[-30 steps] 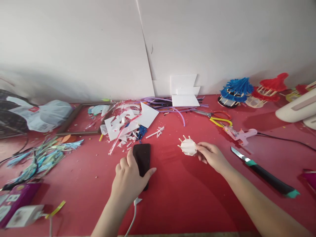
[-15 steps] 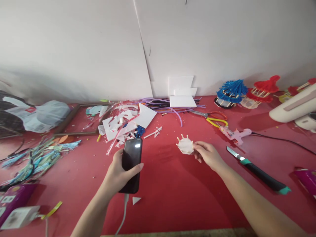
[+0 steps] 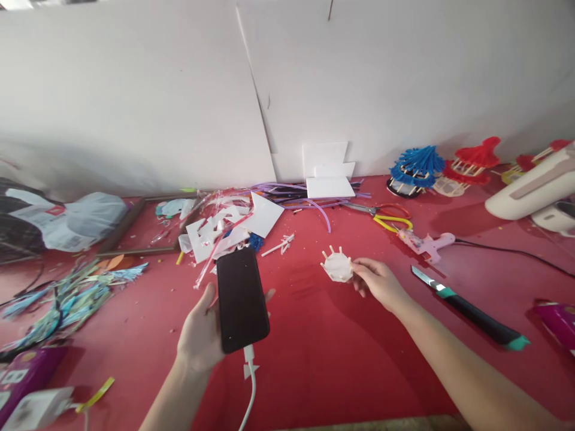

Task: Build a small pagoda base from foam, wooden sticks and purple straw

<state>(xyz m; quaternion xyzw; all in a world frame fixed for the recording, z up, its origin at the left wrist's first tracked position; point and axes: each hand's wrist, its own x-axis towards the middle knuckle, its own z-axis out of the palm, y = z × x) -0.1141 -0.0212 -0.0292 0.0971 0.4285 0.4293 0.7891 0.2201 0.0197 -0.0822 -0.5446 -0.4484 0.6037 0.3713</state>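
Observation:
A black smartphone [image 3: 242,299] rests in my left hand [image 3: 200,332], its dark screen facing up and a white charging cable [image 3: 251,383] plugged into its lower end. The fingers of that hand pass behind the phone, with fingertips showing at its right edge. My right hand [image 3: 375,281] pinches the right side of a small pale many-sided base [image 3: 336,267] that has several short sticks standing around its rim. Under the cable, by the phone's lower end, lies a small white triangular scrap [image 3: 254,371].
A utility knife [image 3: 471,311], a pink glue gun [image 3: 429,245] and pliers [image 3: 386,216] lie at right. Blue [image 3: 415,170] and red [image 3: 476,161] pavilion-like models stand behind them. White scraps [image 3: 224,224], an empty frame [image 3: 139,224] and fringed strands [image 3: 85,293] are at left.
My left hand has turned the phone, its thumb moving off the screen to the left side. The cable has swung right. My right hand holds the stick-rimmed base in nearly the same place.

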